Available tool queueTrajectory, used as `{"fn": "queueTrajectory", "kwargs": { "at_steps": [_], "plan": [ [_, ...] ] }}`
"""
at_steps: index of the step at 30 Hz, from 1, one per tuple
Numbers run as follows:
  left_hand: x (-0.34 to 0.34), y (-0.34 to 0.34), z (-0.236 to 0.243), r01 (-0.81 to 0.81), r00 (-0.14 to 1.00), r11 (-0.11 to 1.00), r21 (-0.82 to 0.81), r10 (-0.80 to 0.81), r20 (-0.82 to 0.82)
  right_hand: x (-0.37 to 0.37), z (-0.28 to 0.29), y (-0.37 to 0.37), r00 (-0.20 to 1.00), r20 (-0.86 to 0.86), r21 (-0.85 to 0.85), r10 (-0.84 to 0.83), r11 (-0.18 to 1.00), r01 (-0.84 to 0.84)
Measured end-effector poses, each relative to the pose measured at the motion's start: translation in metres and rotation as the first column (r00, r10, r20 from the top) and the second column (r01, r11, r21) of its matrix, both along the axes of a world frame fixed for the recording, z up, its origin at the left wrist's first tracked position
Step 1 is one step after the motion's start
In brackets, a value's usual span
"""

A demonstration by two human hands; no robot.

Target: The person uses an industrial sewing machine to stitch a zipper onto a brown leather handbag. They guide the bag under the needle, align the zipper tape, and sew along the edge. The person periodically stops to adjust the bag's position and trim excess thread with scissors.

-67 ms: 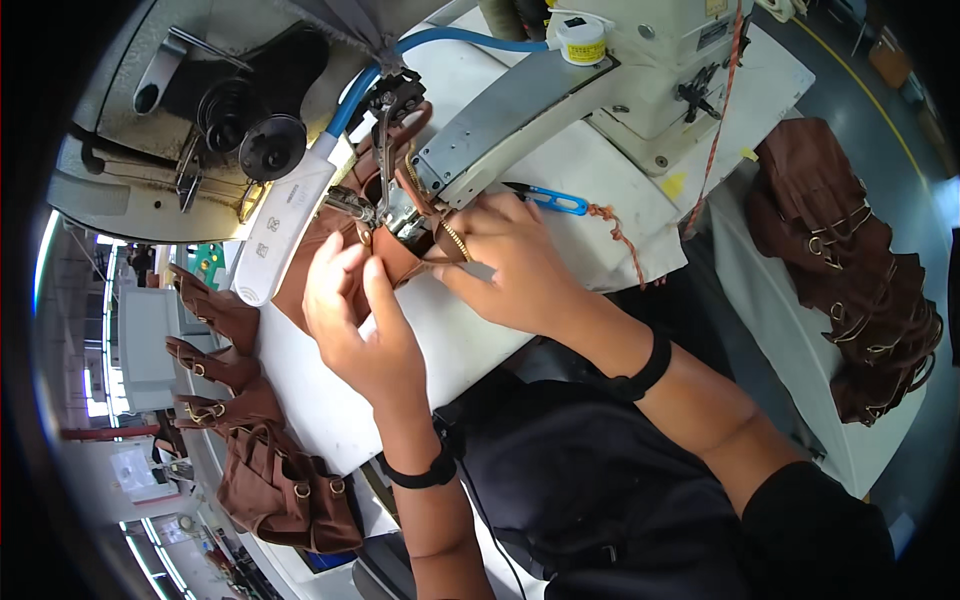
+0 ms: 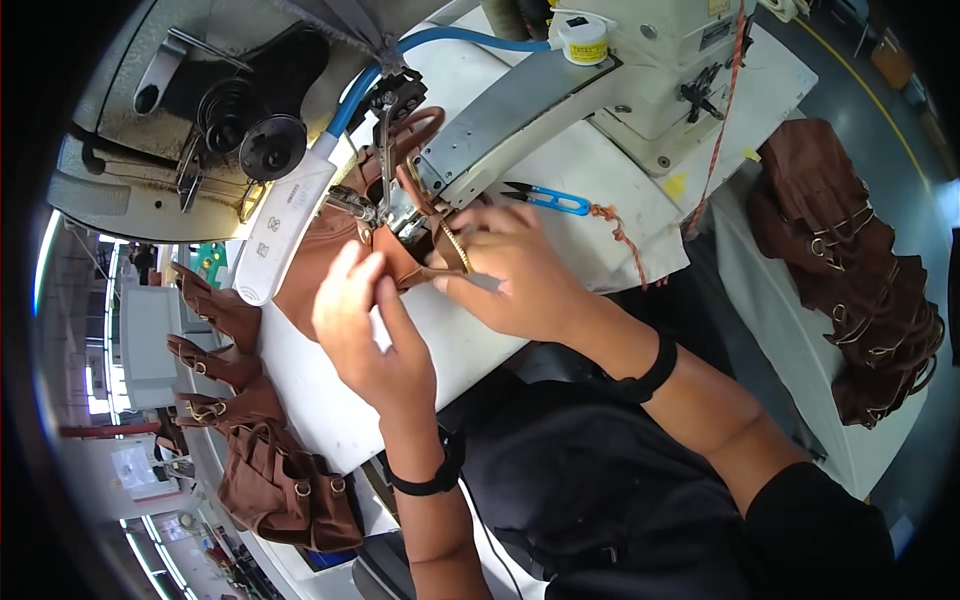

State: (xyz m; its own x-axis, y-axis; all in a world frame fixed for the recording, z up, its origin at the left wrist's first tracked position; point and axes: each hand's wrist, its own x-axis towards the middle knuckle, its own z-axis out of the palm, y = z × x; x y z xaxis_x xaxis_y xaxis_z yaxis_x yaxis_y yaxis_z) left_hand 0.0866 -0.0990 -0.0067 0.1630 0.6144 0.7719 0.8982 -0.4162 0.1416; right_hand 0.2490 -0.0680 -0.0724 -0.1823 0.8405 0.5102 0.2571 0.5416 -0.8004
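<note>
A brown leather bag point(image 2: 318, 268) lies under the sewing machine head, its opening around the narrow metal bed point(image 2: 515, 120) at the presser foot point(image 2: 402, 216). My right hand point(image 2: 525, 275) pinches the bag's near edge beside a gold-toothed zipper point(image 2: 458, 250); some of its fingers are hidden behind the leather. In front of the bag, my left hand point(image 2: 378, 345) is slightly blurred, with thumb and fingers apart and nothing in them. A brown handle point(image 2: 425, 125) loops up behind the presser foot.
Blue-handled thread snips point(image 2: 558, 200) with an orange cord rest right of my right hand. Several brown bags point(image 2: 285, 485) stand at the left, more brown pieces with gold rings point(image 2: 835, 270) are piled at the right. A white lamp point(image 2: 287, 225) hangs close left of the bag.
My left hand has drawn back a little from the bag, toward me and slightly right. My right hand stays at the bag's edge, nearly unmoved.
</note>
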Motion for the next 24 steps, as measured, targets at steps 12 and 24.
{"fn": "queueTrajectory", "kwargs": {
  "at_steps": [12,24],
  "plan": [
    [-0.024,-0.008,-0.017,0.076,0.972,0.992,-0.099,-0.095,-0.214,-0.005,0.003,0.005,0.924,-0.332,-0.059,0.191,0.973,-0.222],
    [-0.017,-0.005,-0.019,0.12,0.986,0.991,-0.067,-0.127,-0.109,-0.002,0.03,0.003,0.831,-0.517,-0.194,0.204,0.918,-0.346]
  ]
}}
